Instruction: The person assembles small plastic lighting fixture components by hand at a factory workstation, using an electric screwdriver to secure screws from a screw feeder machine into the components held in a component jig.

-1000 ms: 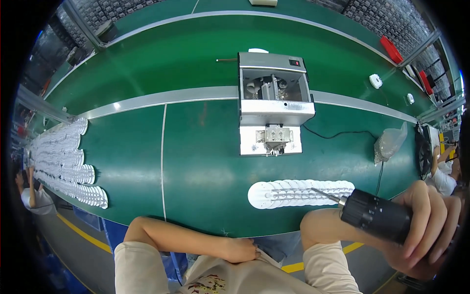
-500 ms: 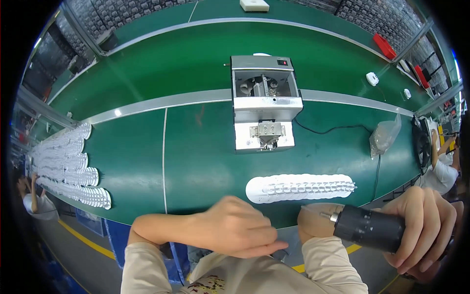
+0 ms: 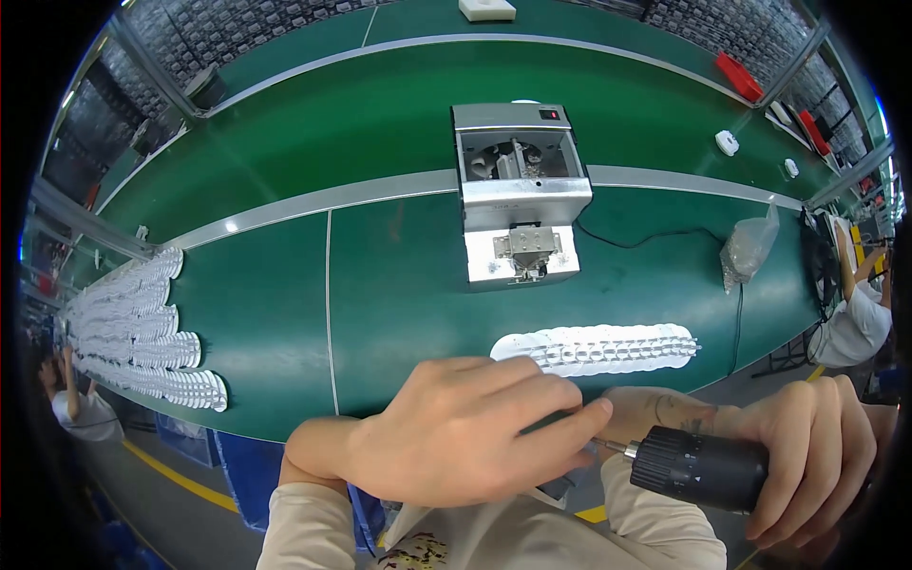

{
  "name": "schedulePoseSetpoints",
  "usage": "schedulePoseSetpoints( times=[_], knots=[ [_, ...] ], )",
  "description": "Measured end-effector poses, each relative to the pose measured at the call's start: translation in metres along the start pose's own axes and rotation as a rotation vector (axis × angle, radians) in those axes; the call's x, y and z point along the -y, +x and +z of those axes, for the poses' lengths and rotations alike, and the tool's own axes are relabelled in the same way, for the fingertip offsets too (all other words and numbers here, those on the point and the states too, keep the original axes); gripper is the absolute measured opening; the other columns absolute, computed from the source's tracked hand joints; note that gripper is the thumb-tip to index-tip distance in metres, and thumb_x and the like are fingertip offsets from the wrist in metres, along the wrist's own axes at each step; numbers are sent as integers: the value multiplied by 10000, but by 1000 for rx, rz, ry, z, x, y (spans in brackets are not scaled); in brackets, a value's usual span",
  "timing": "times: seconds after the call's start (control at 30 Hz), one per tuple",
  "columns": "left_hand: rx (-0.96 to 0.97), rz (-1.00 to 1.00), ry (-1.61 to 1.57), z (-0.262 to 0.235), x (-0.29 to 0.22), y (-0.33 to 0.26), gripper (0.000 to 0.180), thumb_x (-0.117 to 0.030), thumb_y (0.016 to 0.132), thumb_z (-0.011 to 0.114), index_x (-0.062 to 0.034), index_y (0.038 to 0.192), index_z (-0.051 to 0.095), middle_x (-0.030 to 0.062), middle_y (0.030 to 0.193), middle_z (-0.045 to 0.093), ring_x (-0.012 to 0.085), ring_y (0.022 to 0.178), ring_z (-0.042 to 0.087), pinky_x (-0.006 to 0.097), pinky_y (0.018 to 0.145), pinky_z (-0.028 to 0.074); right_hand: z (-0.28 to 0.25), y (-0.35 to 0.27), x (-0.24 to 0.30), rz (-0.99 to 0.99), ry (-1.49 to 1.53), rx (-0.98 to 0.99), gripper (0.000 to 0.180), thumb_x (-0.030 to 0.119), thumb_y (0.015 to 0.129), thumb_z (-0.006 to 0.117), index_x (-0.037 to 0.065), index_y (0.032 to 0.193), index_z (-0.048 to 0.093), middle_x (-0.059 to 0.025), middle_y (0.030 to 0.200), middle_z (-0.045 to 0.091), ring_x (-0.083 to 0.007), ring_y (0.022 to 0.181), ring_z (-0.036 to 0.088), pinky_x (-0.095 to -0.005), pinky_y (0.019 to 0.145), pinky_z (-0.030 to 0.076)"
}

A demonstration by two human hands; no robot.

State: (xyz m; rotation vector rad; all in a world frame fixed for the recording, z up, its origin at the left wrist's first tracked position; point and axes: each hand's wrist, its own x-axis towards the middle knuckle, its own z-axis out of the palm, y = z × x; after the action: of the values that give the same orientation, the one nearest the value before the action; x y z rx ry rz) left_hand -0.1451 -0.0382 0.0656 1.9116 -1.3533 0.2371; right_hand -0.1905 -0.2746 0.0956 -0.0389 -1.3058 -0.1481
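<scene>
My right hand (image 3: 807,461) is wrapped round a black electric screwdriver (image 3: 698,470) at the lower right, its thin metal bit (image 3: 616,446) pointing left. My left hand (image 3: 475,427) is at the bit's far end, fingers curled and closing about it; the tip is hidden among them. Just beyond my hands, a long row of overlapping white discs with metal parts (image 3: 608,350) lies on the green bench (image 3: 399,313). The left hand covers a little of its near left edge.
A grey metal screw feeder (image 3: 522,195) stands mid-bench, its black cable (image 3: 646,249) trailing right. Near the right end sits a clear bag of small parts (image 3: 749,249). More disc rows (image 3: 142,332) lie far left. Red trays (image 3: 739,76) are at the back right. Other people (image 3: 850,323) work at both sides.
My left hand has moved right and its fingers have reached the screwdriver bit. The screwdriver has shifted slightly left and down, and the view has turned a little.
</scene>
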Motion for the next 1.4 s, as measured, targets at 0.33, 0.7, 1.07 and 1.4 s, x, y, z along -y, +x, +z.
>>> schedulePoseSetpoints(
  times=[0.33,0.7,1.07,1.4],
  knots=[
    [-72,-50,-49,-7,11,4,307,-104,610,784,-49,893,678,39,827,623,176,649,589,258,491,457,-13,31,-26,130,-268,-137,283,-130,605,701,35,593,471,-139,550,554,-233,397,574,-338,358,550],
    [-110,-39,-93,4,17,4,248,-83,611,785,-49,836,684,40,807,634,173,637,590,261,491,457,-15,26,-38,30,-411,-77,240,7,757,654,25,910,469,-92,689,576,-173,444,568,-279,392,531],
    [-142,-15,-156,8,20,4,196,-42,607,773,-27,781,684,50,759,639,167,584,589,252,470,441,-20,27,-44,-19,-547,-121,343,100,846,633,33,1151,493,-38,758,584,-98,470,558,-230,412,503],
    [-159,1,-162,7,20,2,184,-30,606,759,-25,773,682,45,754,642,159,578,588,250,462,434,-17,25,-20,72,-218,-91,263,-115,685,669,24,648,450,-148,599,565,-233,418,586,-323,358,546]
  ],
)
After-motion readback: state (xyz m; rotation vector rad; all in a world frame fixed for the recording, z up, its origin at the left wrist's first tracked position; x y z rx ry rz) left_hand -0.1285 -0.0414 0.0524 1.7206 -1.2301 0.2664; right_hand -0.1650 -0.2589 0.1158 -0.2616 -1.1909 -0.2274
